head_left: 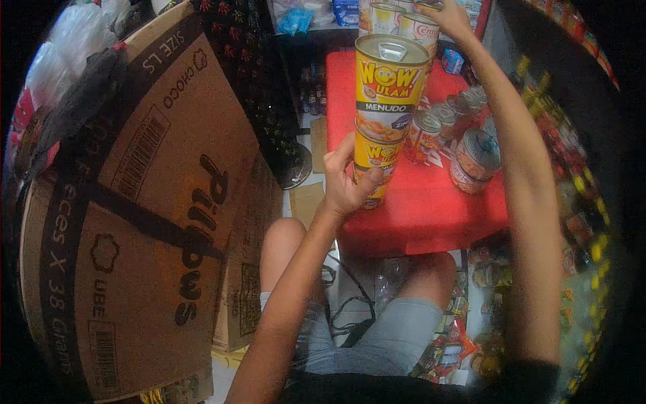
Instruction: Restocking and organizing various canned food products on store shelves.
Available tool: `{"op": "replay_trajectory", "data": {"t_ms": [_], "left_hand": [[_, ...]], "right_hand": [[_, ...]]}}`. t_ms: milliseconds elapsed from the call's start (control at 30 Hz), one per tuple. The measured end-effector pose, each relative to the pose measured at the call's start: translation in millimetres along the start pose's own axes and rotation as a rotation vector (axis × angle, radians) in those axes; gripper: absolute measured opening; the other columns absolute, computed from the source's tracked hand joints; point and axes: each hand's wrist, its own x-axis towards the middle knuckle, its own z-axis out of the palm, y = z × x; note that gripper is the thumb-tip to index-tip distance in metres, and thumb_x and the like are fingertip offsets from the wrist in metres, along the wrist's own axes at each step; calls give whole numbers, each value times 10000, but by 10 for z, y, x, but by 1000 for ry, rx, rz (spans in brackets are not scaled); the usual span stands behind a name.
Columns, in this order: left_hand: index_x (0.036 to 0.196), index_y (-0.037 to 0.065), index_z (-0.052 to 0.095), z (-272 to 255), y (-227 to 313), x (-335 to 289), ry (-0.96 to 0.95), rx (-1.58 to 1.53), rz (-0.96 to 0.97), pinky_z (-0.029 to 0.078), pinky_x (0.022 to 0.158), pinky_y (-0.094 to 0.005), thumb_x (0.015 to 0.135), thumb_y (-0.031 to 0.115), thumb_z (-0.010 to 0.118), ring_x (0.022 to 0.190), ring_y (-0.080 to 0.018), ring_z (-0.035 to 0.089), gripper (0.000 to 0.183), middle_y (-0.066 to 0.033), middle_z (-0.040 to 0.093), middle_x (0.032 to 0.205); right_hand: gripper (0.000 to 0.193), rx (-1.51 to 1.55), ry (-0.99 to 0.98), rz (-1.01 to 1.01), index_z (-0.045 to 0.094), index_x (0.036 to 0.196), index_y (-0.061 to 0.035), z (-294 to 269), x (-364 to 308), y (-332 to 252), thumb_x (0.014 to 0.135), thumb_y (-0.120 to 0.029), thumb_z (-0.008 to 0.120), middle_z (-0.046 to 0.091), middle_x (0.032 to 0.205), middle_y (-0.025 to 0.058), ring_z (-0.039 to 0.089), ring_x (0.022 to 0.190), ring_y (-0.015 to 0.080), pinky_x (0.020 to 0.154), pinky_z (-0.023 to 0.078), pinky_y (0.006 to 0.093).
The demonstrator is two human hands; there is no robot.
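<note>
My left hand (351, 178) is wrapped around the lower part of an upright stack of yellow food cans (391, 91). The top can has a pull-tab lid, and the stack stands on a red tabletop. Behind it rise white-labelled cans (418, 28), partly hidden by the yellow ones. My right hand (452, 19) reaches far forward to the rim of these cans, fingers bent together; the upper picture edge cuts it off, and what they grip is unclear. Right of the stack stand a red-labelled can (425, 133) and a short pile of wider cans (476, 160).
A large brown cardboard box (155, 222) fills the left side, with plastic bags (81, 34) above it. The red table (431, 222) has a rounded front edge near my knees. Packaged goods (451, 350) lie low on the right. A dark cable (356, 289) crosses the floor.
</note>
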Motion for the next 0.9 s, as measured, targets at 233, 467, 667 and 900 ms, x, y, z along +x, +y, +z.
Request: {"op": "replay_trajectory", "data": {"t_ms": [233,467,667,900], "left_hand": [[1061,-58,560,-23,37,-15,-3,31,-23,494,790,-324,812,427,641,882,-211,658,550,-149,662,923],[1080,-69,546,-22,0,-32,1,21,-35,495,786,-314,817,442,632,882,-196,653,581,-151,663,930],[1080,-69,546,39,38,-3,-3,-21,-40,493,788,-317,818,440,629,873,-191,647,579,-145,662,927],[1073,-59,553,-112,20,-55,10,65,-10,494,780,-326,818,415,632,861,-216,654,544,-147,659,915]], "right_hand": [[654,12,-40,-18,538,1175,8,131,84,246,683,-379,726,625,1064,219,638,898,329,764,509,394],[791,366,-104,125,413,1290,-40,375,-226,648,624,-218,802,664,958,153,646,895,256,763,513,380],[637,414,-430,507,471,1222,-95,502,-581,801,676,-192,785,673,937,81,650,743,211,659,504,467],[456,482,-407,487,620,1078,-95,1069,-769,817,708,-330,745,683,887,97,660,813,262,705,517,473]]}}
